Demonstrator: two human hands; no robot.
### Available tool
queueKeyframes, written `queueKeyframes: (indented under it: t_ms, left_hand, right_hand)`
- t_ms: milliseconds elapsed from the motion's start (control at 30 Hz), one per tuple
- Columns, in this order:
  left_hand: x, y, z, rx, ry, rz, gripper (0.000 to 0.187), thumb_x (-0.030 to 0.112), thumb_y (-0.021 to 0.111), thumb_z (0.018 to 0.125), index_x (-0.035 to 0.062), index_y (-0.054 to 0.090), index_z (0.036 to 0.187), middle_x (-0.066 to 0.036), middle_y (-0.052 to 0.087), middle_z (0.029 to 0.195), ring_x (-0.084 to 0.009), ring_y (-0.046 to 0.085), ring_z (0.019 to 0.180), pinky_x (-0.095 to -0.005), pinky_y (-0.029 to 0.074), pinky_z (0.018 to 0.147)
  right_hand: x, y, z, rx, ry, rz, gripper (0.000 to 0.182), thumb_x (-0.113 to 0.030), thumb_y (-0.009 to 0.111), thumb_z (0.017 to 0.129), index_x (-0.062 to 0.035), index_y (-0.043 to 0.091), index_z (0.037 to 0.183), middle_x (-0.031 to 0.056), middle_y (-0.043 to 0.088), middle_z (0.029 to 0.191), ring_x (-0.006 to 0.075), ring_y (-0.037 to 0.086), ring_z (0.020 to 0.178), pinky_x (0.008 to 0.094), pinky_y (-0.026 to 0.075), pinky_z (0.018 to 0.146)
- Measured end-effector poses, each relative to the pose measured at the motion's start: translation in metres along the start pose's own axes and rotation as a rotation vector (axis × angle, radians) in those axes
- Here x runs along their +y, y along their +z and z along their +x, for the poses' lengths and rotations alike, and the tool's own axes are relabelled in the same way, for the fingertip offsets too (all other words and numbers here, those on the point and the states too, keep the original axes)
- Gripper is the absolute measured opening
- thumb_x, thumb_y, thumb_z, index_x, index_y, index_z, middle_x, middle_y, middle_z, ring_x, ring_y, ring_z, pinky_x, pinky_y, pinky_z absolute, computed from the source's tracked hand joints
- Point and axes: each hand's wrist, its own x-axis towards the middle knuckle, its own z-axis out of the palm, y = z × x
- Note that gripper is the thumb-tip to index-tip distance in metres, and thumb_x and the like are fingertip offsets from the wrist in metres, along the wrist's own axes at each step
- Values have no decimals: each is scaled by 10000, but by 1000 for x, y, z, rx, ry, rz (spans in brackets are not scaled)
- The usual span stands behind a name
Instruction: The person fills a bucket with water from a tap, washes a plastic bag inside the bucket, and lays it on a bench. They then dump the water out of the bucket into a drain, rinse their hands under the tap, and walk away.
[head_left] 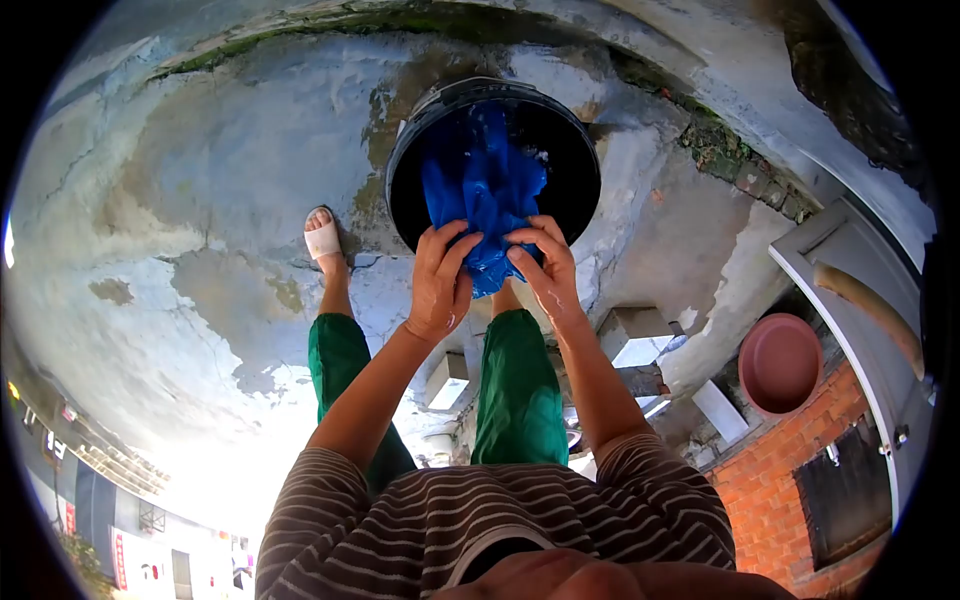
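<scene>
A wet blue cloth [485,185] hangs partly inside a round black bucket [400,150], its near end gathered over the rim. My left hand [440,275] grips the cloth's left side with bent fingers. On the right side, my right hand [545,265] pinches the same cloth between thumb and fingers. Both hands look wet and are close together at the near rim. Dark water seems to fill the bucket, with a little white foam beside the cloth. The cloth's lower folds are hidden in the bucket.
Patchy, worn concrete [230,220] surrounds the bucket. To the right are a pink basin [780,362], a pale block [637,335], a white door-like panel [850,270] and an orange brick wall [765,470]. My sandalled foot [322,235] stands left of the bucket.
</scene>
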Motion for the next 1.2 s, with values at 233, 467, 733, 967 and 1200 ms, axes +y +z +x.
queueKeyframes:
  t_ms: [233,467,733,967,1200]
  left_hand:
    - [-105,87,2,-62,-453,70,493,-13,507,764,98,512,1244,-166,386,1358,-359,400,1203,-400,324,1029]
    - [-148,126,72,192,-1133,-634,481,121,518,845,100,430,1318,-139,336,1399,-306,348,1281,-381,290,1048]
    - [-132,118,68,247,-1241,-802,534,-21,442,815,138,427,1324,-94,449,1291,-214,426,1145,-317,338,956]
    - [-164,126,60,489,-937,-502,534,32,462,835,160,398,1349,-87,443,1288,-221,424,1153,-338,363,939]
    - [-163,113,83,576,-1168,-1045,568,413,510,896,156,347,1376,-100,418,1348,-260,441,1176,-390,354,983]
  right_hand:
    - [88,41,73,161,56,-468,855,-120,719,716,-245,249,1418,189,221,1447,396,358,1258,389,395,981]
    - [191,83,185,-154,438,-916,916,-150,677,742,-373,109,1426,189,58,1495,520,286,1254,489,394,976]
    - [260,56,199,-488,551,-972,546,-268,554,820,-190,383,1332,230,324,1387,398,328,1280,485,348,1012]
    - [277,43,226,312,458,-748,672,-477,591,778,-51,462,1282,251,449,1297,377,293,1306,462,266,1062]
    - [223,84,176,172,445,-28,540,-380,655,805,29,562,1145,175,626,1075,263,601,993,335,444,889]
